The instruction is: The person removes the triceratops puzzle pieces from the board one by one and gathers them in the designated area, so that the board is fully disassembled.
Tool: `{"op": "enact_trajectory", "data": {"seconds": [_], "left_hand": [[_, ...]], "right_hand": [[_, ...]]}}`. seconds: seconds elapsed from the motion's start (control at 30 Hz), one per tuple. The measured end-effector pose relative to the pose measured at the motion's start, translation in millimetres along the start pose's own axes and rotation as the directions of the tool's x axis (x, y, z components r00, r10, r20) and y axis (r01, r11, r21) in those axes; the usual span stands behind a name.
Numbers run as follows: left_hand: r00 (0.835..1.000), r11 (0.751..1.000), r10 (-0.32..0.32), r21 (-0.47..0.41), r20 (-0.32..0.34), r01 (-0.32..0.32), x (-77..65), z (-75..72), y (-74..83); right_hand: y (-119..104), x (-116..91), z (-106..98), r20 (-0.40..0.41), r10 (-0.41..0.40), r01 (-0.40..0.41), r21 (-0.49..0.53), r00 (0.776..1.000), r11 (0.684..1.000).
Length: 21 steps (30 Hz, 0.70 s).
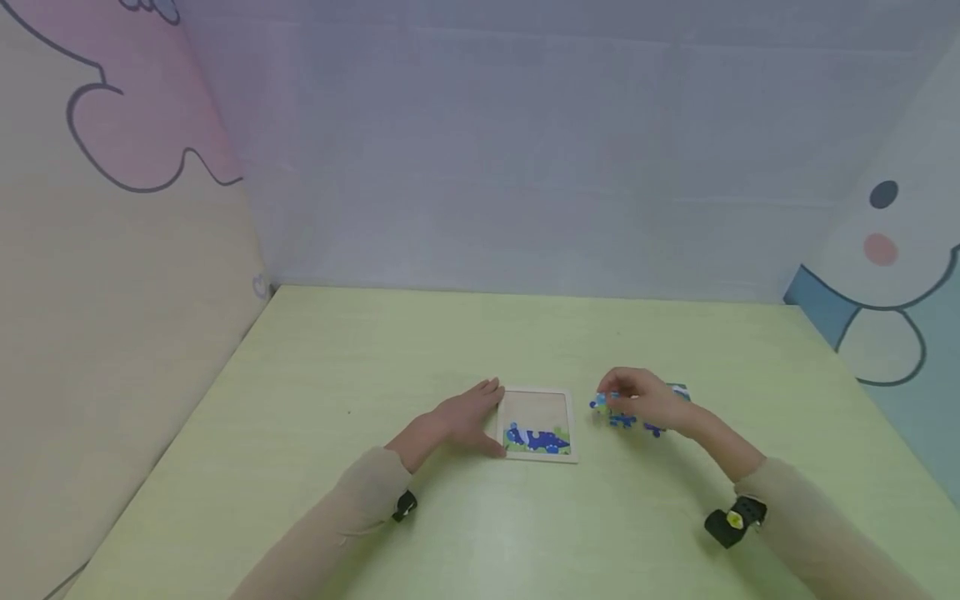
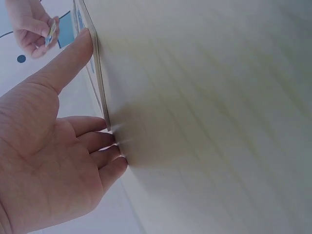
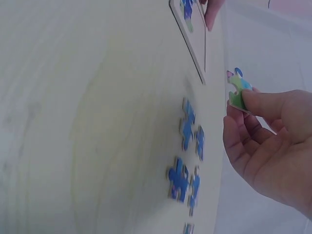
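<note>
A square wooden puzzle tray (image 1: pixel 536 408) lies on the table, its lower part filled with blue and green pieces (image 1: pixel 538 440) and bare wood above them. My left hand (image 1: pixel 471 417) rests at the tray's left side, thumb against its near corner and fingertips at the far one; in the left wrist view the thumb lies along the tray edge (image 2: pixel 101 83). Right of the tray, my right hand (image 1: pixel 647 402) pinches a green, blue and pink jigsaw piece (image 3: pixel 238 91) between thumb and fingers, raised above the table. Beneath that hand lie several loose blue pieces (image 3: pixel 178 181).
The pale yellow-green table (image 1: pixel 420 350) meets a plain wall (image 1: pixel 480 167) at the back. Printed side walls stand left and right. Each forearm has a black device (image 1: pixel 735 521) strapped at the sleeve cuff.
</note>
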<state>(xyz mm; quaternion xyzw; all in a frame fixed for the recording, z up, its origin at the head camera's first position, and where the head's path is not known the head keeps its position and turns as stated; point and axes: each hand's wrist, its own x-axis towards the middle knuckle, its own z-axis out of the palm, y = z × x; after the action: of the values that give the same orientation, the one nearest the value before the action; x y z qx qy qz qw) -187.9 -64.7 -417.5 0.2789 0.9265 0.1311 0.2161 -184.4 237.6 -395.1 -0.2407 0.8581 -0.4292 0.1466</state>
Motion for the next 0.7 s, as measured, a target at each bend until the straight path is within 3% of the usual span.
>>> {"op": "enact_trajectory", "data": {"seconds": [0.3,0.7], "left_hand": [[1.0,1.0,0.001,-0.012,-0.005,-0.001,-1.7,-1.3,1.4],[1.0,0.999,0.003,-0.035,-0.019,-0.003,-0.7,-0.8,-4.2]], "right_hand": [[17.6,-43.1,-46.4,-0.065,0.09,-0.095,-0.084,0.994,0.992],[57.0,-64.8,-57.6,-0.067,0.224,-0.228,-0.059,0.972,0.972]]}}
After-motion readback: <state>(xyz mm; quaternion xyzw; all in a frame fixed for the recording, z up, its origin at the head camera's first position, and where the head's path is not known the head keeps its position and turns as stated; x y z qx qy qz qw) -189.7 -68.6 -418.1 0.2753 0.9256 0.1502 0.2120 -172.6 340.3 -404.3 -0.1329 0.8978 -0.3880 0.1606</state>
